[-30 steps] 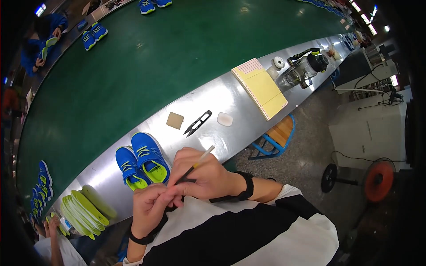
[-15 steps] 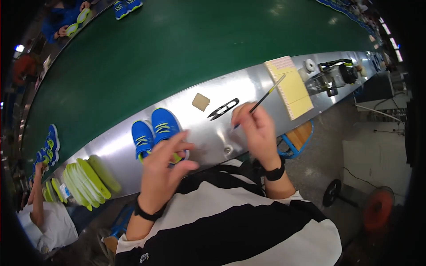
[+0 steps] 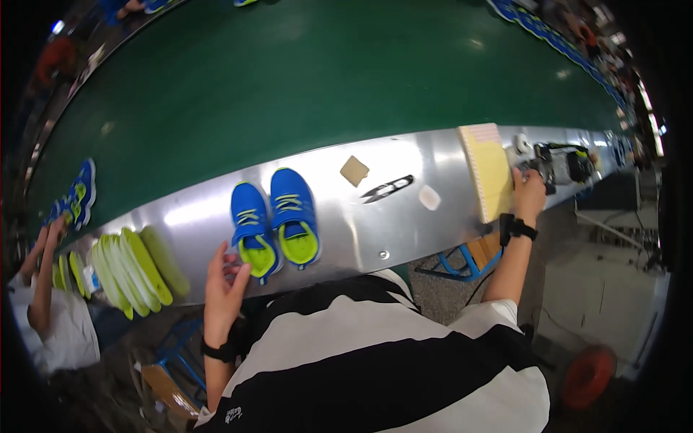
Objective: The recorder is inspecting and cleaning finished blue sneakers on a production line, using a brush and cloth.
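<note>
A pair of blue shoes with lime-green linings, a left shoe (image 3: 249, 220) and a right shoe (image 3: 294, 206), stands on the metal bench edge, toes away from me. My left hand (image 3: 225, 283) is beside the left shoe's heel, fingers loosely apart and holding nothing I can see. Far to the right, my right hand (image 3: 530, 193) reaches beside a yellow pad (image 3: 489, 173), near a clear container (image 3: 543, 169). Its fingers are curled, and whatever they hold is hidden. Black thread snips (image 3: 388, 189) lie between the shoes and the pad.
A brown square piece (image 3: 354, 171) and a pale patch (image 3: 429, 197) lie near the snips. Lime-green insoles (image 3: 133, 270) are stacked at the left. A green belt (image 3: 325, 79) runs behind the bench. Another person's hands (image 3: 56, 229) hold blue shoes at far left.
My right hand has moved right to the container; the thin brush-like tool it held is no longer visible. My left hand has drawn back left from over the shoes.
</note>
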Motion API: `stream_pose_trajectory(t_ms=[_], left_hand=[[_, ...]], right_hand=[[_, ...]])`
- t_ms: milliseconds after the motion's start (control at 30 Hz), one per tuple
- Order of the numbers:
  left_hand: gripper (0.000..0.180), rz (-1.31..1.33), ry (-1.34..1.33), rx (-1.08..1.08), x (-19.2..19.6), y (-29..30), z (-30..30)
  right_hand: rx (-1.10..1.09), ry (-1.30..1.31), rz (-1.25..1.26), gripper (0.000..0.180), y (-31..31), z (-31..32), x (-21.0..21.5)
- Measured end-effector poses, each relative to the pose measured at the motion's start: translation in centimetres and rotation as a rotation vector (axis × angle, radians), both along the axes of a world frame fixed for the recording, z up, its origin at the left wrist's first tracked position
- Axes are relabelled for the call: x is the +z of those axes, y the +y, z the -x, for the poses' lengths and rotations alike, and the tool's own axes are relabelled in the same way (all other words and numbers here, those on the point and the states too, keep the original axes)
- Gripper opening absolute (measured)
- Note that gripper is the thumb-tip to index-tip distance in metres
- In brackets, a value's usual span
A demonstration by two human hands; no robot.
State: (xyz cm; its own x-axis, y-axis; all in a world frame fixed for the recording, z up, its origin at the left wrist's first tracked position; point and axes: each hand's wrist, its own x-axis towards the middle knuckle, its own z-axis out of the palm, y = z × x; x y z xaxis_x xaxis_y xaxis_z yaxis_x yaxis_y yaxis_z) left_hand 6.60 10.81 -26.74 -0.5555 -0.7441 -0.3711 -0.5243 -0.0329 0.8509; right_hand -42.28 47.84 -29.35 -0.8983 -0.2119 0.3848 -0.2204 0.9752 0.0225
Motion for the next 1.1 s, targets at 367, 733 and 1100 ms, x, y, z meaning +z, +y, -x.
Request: stream_pose_trajectory(t_ms=[367,733,1100], left_hand=[[0.052,-0.050,0.156,-0.025,-1.1,0.1,1.8],[0.058,0.382,0.474,0.068,1.9,-0.1,3.1],[0.059,0.501,0.395,0.029,3.5,-0.3,3.2]], right_hand=[[0.902,-1.163,0.623,0.057,-23.2,-26.6,1.2],[1.221,-0.583,0.820,0.071,-24.9,-27.0,4.6],[1.179,-0.492,0.831,0.071,-24.7,-27.1,4.9]])
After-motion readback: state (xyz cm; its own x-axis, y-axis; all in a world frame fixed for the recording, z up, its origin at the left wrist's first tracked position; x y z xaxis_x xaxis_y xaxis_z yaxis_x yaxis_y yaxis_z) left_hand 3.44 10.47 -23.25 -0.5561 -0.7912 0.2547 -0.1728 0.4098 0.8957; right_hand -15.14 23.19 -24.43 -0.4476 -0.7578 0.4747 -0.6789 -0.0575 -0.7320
